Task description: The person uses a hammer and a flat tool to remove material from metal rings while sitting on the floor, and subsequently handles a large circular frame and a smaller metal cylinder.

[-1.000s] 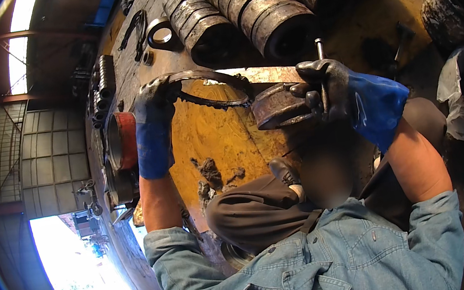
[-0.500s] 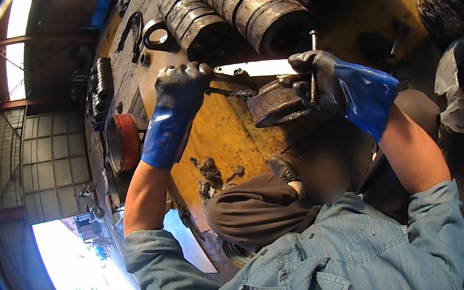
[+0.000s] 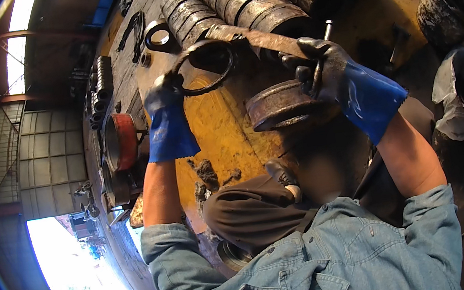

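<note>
Dark ring (image 3: 203, 91) up in the air, tilted over the left side of the yellow sheet (image 3: 215, 132), and your left hand (image 3: 164, 92) has its near-left rim pinched tight! Your right hand (image 3: 319, 67), farther off, grips a flat strip (image 3: 265, 40), a knobbed metal rod (image 3: 329, 27) poking up from the same fist. The strip's long axis slants from there leftward and away, its tip right at the ring's far rim; touching or just apart, you can't tell.

Gloved hands (image 3: 163, 94), left holding dark ring (image 3: 201, 92), right flat blade (image 3: 265, 40)
</note>
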{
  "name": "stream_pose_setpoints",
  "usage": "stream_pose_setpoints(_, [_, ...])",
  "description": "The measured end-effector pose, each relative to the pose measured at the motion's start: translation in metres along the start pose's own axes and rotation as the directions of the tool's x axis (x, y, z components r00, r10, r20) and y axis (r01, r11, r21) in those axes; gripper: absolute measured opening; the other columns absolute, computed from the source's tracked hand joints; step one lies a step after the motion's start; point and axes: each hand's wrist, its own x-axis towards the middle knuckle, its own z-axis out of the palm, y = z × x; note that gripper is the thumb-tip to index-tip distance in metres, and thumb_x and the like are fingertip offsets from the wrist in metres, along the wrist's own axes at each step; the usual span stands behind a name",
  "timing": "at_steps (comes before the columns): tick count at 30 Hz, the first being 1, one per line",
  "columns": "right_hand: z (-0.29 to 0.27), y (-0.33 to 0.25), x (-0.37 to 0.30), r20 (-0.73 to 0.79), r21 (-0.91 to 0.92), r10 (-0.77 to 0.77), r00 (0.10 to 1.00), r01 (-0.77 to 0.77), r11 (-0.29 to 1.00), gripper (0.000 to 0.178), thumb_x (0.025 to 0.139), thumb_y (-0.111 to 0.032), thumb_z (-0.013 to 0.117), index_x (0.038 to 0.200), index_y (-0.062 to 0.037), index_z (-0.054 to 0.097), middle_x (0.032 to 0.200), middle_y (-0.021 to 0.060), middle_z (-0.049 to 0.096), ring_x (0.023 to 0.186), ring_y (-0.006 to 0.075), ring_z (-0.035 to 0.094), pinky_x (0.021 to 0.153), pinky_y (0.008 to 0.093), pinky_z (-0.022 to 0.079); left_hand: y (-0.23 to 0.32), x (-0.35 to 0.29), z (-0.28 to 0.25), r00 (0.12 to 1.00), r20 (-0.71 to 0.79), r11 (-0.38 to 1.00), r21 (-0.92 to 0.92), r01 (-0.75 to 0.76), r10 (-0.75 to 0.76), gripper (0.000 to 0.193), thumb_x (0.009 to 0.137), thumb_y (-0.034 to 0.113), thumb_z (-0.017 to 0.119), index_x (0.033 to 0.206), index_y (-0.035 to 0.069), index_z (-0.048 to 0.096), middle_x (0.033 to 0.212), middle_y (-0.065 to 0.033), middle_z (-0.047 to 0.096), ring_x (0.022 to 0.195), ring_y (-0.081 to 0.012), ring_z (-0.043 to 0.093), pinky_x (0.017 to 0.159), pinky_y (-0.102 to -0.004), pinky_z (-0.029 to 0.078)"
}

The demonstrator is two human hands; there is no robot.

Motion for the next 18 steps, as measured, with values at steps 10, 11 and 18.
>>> stream_pose_setpoints(10, [-0.002,0.034,0.029,-0.121,0.202,0.037,0.992,-0.012,0.979,0.042,0.102,-0.039,0.042,0.116,-0.0053,0.063,0.097,0.0071,0.074,0.062,0.0156,0.066,0.051,0.031,0.052,-0.007,-0.006,0.113,0.719,0.211,-0.141,-0.977,0.157,-0.662,0.019,0.097,0.009,0.055,0.11,0.0,0.065,0.098,-0.0151,0.071,0.08,-0.0244,0.07,0.058,-0.0299,0.054])
stream_pose_setpoints(11, [0.0,0.043,0.031,-0.1,0.197,0.067,0.993,-0.046,0.979,0.044,0.102,-0.04,0.042,0.116,-0.0042,0.063,0.094,0.0076,0.074,0.061,0.0157,0.066,0.051,0.0312,0.051,-0.008,-0.01,0.117,0.738,0.229,-0.348,-0.937,-0.009,-0.635,0.016,0.096,0.01,0.059,0.108,0.002,0.067,0.098,-0.0131,0.071,0.082,-0.0243,0.071,0.06,-0.0301,0.054])
stream_pose_setpoints(18, [-0.004,0.096,0.055,-0.179,0.202,0.213,0.961,-0.176,0.964,0.044,0.102,-0.042,0.043,0.122,-0.0055,0.058,0.096,0.012,0.074,0.058,0.0239,0.066,0.053,0.0385,0.052,0.004,0.005,0.131,0.789,0.246,-0.585,-0.793,-0.171,-0.564,0.018,0.098,0.011,0.058,0.111,0.002,0.066,0.096,-0.0125,0.071,0.079,-0.0265,0.07,0.065,-0.0367,0.055])
